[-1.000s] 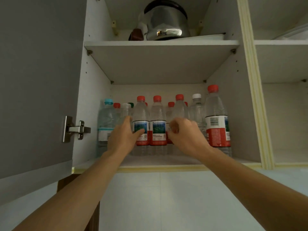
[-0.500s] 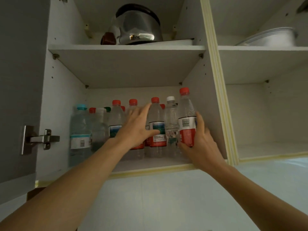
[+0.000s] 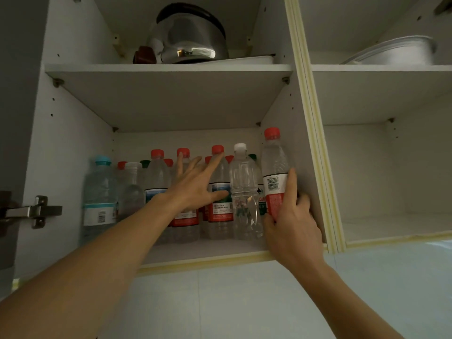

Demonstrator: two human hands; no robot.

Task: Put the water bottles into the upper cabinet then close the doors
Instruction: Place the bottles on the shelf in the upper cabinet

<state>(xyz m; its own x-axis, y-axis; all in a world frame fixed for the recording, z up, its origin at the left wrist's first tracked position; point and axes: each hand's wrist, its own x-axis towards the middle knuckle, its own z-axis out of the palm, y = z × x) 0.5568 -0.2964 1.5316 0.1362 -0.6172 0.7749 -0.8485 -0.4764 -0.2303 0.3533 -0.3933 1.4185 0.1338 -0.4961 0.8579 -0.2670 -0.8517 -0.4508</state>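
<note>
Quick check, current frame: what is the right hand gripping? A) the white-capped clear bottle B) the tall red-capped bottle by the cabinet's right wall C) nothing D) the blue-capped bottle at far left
B: the right hand wraps the lower part of the tall red-capped bottle beside the right wall, while the left hand is spread open against the middle bottles.

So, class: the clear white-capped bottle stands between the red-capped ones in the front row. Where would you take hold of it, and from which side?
Grip the white-capped bottle from the front, at its upper body just below the cap. It stands upright with neighbours close on both sides, the right hand holding the tall bottle beside it, so only its front face and narrower top look free.
</note>
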